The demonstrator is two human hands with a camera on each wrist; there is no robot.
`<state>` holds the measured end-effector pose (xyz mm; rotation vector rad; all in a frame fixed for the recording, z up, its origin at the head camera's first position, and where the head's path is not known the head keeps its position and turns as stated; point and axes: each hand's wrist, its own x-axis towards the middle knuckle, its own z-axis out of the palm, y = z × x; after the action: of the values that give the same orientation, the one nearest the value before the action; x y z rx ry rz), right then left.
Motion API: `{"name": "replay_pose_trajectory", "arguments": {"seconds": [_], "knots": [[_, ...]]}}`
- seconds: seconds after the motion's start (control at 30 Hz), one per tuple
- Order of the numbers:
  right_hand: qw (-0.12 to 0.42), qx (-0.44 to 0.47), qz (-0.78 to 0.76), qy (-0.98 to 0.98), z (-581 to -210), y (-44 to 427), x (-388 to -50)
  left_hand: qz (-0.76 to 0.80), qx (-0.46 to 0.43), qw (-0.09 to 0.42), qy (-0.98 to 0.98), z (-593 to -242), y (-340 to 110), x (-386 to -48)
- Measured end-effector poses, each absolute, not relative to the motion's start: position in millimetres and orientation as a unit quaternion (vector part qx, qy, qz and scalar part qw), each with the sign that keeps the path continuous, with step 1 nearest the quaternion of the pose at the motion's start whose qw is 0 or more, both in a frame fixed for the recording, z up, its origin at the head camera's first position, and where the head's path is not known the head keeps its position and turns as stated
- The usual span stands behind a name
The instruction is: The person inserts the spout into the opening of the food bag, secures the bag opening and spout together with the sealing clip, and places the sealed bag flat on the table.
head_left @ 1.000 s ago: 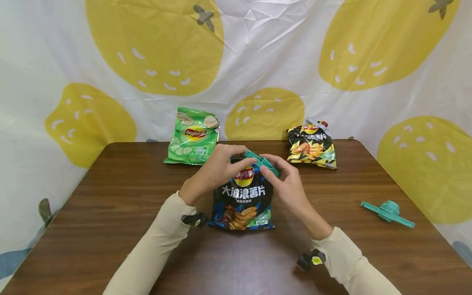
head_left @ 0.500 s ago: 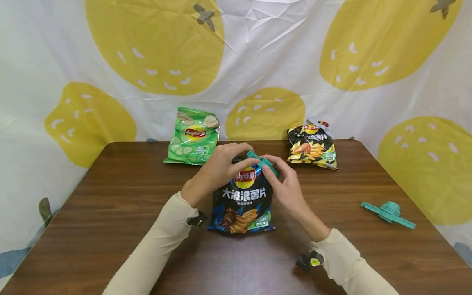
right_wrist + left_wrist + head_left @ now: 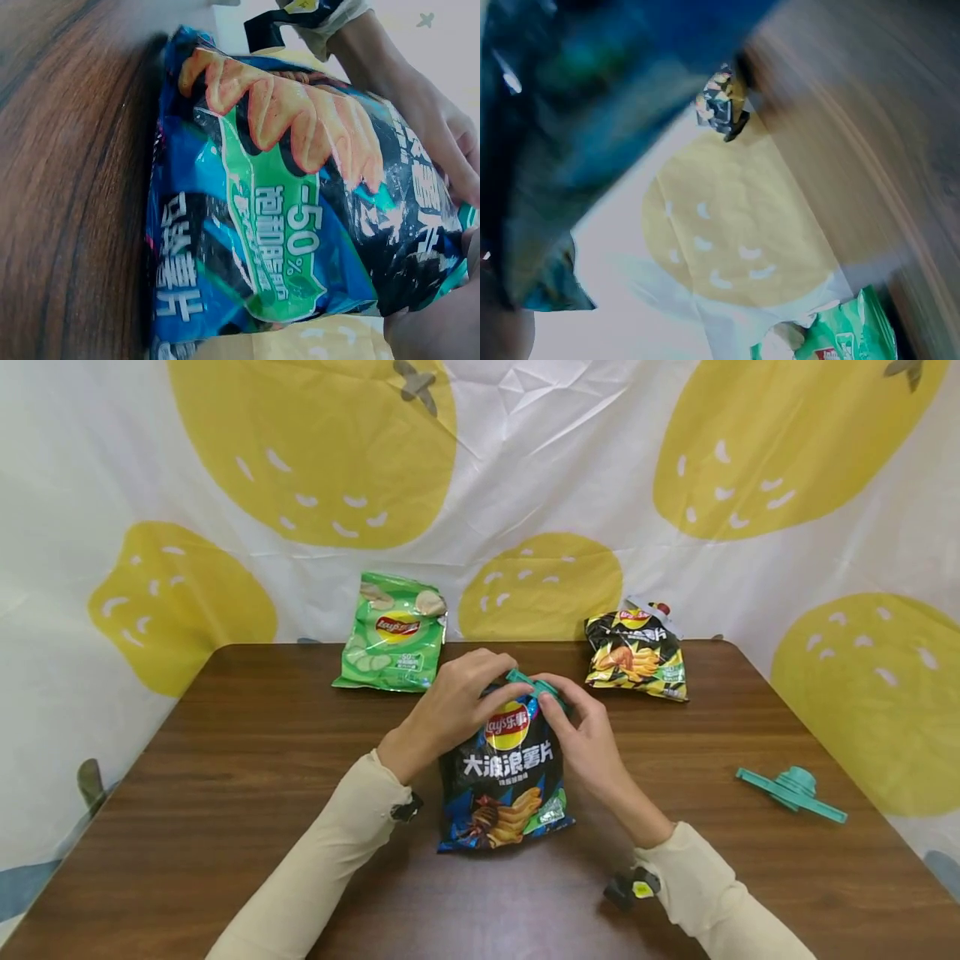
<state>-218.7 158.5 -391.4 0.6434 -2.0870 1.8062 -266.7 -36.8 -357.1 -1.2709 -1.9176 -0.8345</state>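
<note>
In the head view a black and blue chip bag [image 3: 506, 785] stands upright, slightly tilted, over the middle of the table. A teal bag clip [image 3: 542, 687] lies across its top edge. My left hand [image 3: 459, 706] pinches the clip's left end at the bag's top, thumb in front and fingers behind. At the clip's right part, my right hand [image 3: 588, 735] pinches it between thumb and fingers. The bag's front [image 3: 292, 202] fills the right wrist view, where the clip [image 3: 454, 281] shows only in part. Fingers cover much of the folded top.
A green chip bag [image 3: 393, 635] leans at the table's back left. Another chip bag, black and yellow [image 3: 636, 652], stands at the back right with its top bent. A second teal clip [image 3: 791, 793] lies on the brown table [image 3: 247, 760] at the right.
The chip bag has shifted a little right and toward me, and its bottom has tilted. Both hands keep their grip at the top, and the left hand has moved slightly right.
</note>
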Motion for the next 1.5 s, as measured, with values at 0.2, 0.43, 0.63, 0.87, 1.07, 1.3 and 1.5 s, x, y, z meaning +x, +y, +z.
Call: {"name": "replay_pose_trajectory", "arguments": {"seconds": [0.2,0.43,0.63,0.87,1.07,1.3,1.5], "knots": [[0.125,0.234,0.630,-0.729,-388,156,-216,-0.314,-0.486,0.351,-0.736,-358,-38,-267],[0.121,0.234,0.635,-0.726,-386,155,-213,-0.302,-0.483,0.348,-0.744,-355,-36,-266],[0.128,0.208,0.643,-0.726,-387,158,-213,-0.291,-0.437,0.189,-0.830,-340,-51,-262],[0.094,0.231,0.641,-0.726,-388,151,-212,-0.302,-0.437,0.070,-0.845,-329,-74,-258],[0.143,0.216,0.608,-0.751,-388,148,-208,-0.319,-0.434,0.139,-0.831,-339,-77,-256],[0.233,0.169,0.547,-0.786,-380,181,-207,-0.329,-0.432,0.166,-0.823,-351,-85,-253],[0.174,0.124,0.338,-0.917,-402,224,-209,-0.324,-0.445,0.202,-0.810,-356,-88,-252]]}}
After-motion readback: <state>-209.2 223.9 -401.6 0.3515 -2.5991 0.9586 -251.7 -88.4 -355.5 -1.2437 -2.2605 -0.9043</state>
